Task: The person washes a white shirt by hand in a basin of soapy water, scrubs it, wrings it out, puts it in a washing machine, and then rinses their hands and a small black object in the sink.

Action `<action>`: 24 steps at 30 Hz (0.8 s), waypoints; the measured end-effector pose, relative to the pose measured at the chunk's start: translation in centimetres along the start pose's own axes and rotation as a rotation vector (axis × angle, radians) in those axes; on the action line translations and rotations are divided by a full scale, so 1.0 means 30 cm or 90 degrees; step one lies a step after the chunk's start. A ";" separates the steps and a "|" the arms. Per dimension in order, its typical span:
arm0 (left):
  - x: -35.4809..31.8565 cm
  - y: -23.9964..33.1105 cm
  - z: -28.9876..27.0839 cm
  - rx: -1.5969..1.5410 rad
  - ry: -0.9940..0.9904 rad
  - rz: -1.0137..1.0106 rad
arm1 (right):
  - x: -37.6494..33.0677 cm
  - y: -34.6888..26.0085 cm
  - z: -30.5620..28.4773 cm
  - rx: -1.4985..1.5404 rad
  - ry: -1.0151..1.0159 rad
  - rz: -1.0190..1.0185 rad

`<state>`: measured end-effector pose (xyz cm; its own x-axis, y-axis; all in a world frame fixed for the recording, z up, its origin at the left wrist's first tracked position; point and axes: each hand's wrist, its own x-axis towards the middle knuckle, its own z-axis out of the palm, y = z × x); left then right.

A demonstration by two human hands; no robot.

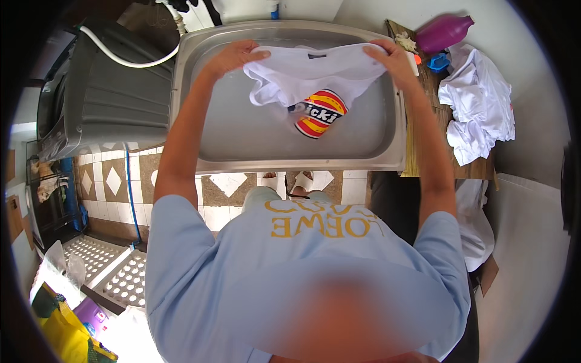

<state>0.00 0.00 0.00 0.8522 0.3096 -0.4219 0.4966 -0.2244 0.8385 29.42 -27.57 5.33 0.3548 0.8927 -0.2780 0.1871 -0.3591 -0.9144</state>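
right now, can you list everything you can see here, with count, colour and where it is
t-shirt: one, white with a red and yellow print, held over the sink
sink: one, grey metal, centre top
washing machine: one, grey, left of the sink
hose: one, white, across the washing machine
bottle: one, purple, on the wooden shelf at right
pile of clothes: one, white, right of the sink
left hand: grip on the t-shirt's left edge
right hand: grip on its right edge
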 end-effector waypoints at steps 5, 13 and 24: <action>0.117 0.060 0.341 0.444 0.407 0.170 | 0.118 0.247 0.200 -0.501 0.321 -0.329; 0.216 -0.060 0.455 0.145 0.354 0.014 | 0.189 0.367 0.330 -0.357 0.271 -0.078; 0.254 0.265 0.591 -0.173 0.659 0.447 | 0.219 0.182 0.324 0.871 0.048 0.035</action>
<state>13.37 -15.82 -2.67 0.3309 0.8008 0.4993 -0.1592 -0.4741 0.8660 23.87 -21.02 -4.36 0.3891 0.8531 -0.3474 -0.8583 0.1989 -0.4730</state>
